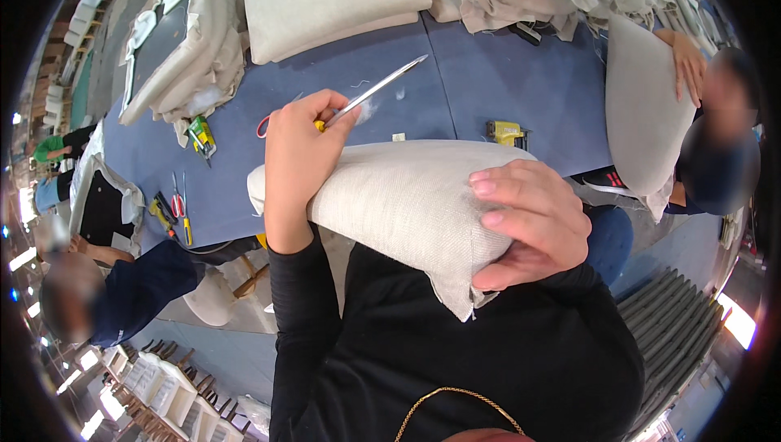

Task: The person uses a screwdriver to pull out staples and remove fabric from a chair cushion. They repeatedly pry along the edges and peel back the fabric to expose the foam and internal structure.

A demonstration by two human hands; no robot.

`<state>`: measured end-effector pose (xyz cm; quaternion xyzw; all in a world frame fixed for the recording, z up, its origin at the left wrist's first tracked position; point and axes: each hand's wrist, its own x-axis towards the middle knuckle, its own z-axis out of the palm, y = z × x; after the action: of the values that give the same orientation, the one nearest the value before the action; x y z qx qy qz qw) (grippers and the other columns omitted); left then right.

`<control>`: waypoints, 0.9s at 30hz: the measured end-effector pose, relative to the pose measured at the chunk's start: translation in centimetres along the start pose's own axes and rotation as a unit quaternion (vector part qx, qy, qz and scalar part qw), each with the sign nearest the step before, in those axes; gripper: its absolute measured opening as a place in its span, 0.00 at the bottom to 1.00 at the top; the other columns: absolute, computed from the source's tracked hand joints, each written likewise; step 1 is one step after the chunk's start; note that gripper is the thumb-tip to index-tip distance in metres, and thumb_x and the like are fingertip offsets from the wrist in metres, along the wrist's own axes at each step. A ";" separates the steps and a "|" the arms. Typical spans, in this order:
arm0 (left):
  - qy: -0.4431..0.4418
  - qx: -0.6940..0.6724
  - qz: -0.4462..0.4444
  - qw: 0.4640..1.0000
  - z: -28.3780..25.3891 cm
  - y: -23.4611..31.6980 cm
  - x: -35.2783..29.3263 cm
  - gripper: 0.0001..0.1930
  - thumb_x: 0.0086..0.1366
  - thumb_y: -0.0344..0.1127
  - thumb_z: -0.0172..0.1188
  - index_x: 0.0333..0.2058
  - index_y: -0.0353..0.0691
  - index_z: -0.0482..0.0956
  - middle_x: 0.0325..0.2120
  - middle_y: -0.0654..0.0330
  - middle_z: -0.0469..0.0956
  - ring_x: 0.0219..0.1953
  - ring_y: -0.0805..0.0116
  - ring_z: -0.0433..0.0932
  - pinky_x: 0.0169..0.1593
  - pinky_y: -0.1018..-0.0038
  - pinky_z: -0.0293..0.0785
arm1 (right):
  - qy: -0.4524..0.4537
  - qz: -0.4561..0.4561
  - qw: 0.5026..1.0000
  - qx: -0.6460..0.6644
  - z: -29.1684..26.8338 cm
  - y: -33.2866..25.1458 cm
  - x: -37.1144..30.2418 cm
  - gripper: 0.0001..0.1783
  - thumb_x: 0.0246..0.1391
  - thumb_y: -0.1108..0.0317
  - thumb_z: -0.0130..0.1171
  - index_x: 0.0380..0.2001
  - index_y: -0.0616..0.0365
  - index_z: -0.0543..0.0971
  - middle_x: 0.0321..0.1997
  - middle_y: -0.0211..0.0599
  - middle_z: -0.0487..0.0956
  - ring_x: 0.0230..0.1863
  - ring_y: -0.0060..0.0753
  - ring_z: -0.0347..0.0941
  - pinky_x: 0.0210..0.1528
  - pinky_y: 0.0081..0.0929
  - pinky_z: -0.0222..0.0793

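A beige upholstered seat cushion [399,185] rests tilted across the front edge of the table, close to my body. My left hand [309,145] is closed around the yellow handle of a screwdriver [378,90]. Its long metal shaft points up and to the right, above the table; the left wrist lies over the cushion's left part. My right hand [537,222] grips the cushion's right corner, fingers curved over the fabric and thumb lower down. A loose fabric flap [458,299] hangs under that corner. Red-handled scissors [263,126] are partly hidden behind my left hand.
On the blue table [309,76] lie a yellow staple gun [508,133], a green-yellow tool [202,137], pliers and another screwdriver [186,226]. Covered cushions [338,2] line the far side. Co-workers sit at left and right, the right one holding a beige panel [647,100].
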<state>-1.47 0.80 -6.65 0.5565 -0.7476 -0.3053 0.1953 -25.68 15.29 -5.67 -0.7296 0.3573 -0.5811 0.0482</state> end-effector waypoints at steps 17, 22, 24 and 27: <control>-0.070 0.003 0.138 0.988 -1.3 7.1 -0.5 0.06 0.66 0.32 0.68 0.39 0.38 0.86 0.25 0.50 0.83 0.28 0.48 0.83 0.34 0.60 0.76 | 0.009 0.332 0.925 0.186 -0.8 3.4 2.2 0.18 0.68 0.61 0.67 0.54 0.62 0.84 0.40 0.38 0.91 0.41 0.28 0.87 0.48 0.30 0.78; -0.085 0.066 0.318 0.942 0.6 10.6 1.0 0.05 0.64 0.29 0.62 0.38 0.39 0.84 0.31 0.52 0.86 0.33 0.45 0.85 0.37 0.53 0.78 | -0.022 0.349 0.915 0.202 -0.1 2.9 1.9 0.29 0.72 0.54 0.65 0.67 0.61 0.79 0.48 0.42 0.90 0.42 0.28 0.86 0.51 0.30 0.78; -0.093 0.082 0.308 0.943 0.7 11.6 0.6 0.05 0.65 0.29 0.62 0.38 0.40 0.84 0.30 0.53 0.86 0.33 0.45 0.85 0.37 0.53 0.78 | -0.002 0.399 0.888 0.228 0.2 2.1 1.9 0.28 0.75 0.51 0.61 0.67 0.61 0.80 0.47 0.41 0.90 0.42 0.25 0.85 0.50 0.28 0.78; -0.100 0.101 0.327 0.934 1.2 11.2 0.4 0.06 0.66 0.30 0.63 0.40 0.38 0.84 0.32 0.53 0.86 0.34 0.47 0.85 0.37 0.53 0.78 | 0.017 0.430 0.879 0.203 0.0 0.9 2.0 0.27 0.78 0.53 0.56 0.65 0.64 0.81 0.44 0.39 0.89 0.44 0.22 0.83 0.51 0.25 0.77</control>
<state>-10.33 2.83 0.04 0.2643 -0.9310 -0.2013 0.1514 -26.01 13.46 -4.47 -0.4683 0.5106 -0.5754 0.4345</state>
